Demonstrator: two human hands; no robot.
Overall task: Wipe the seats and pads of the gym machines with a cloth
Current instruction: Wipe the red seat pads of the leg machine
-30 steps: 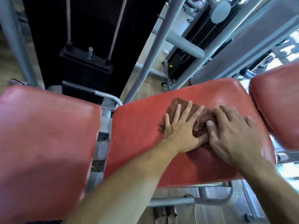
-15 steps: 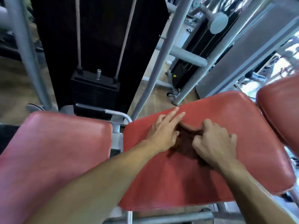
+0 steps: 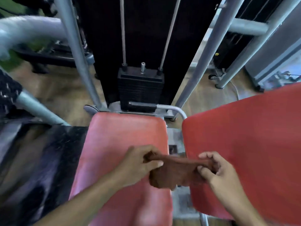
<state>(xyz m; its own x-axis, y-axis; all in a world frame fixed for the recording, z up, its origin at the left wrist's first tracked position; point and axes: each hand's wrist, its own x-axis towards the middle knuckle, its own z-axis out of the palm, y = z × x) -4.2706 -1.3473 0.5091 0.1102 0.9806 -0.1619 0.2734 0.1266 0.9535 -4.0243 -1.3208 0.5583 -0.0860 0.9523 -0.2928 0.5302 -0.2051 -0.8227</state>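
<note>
Red pads [image 3: 127, 144] unlabelled; both hands [image 3: 138, 162] pinch brown cloth [image 3: 174, 173].

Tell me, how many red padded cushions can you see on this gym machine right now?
2. One faded red vinyl pad lies centre-left, under the left hand; a brighter red vinyl pad lies on the right. Others may sit outside the view.

Gym floor, machines all around.
Wooden floor [image 3: 61, 93] runs under grey steel uprights [image 3: 76, 51]; a black weight stack [image 3: 140, 88] sits far centre, and daylight glares in at the far right.
</note>
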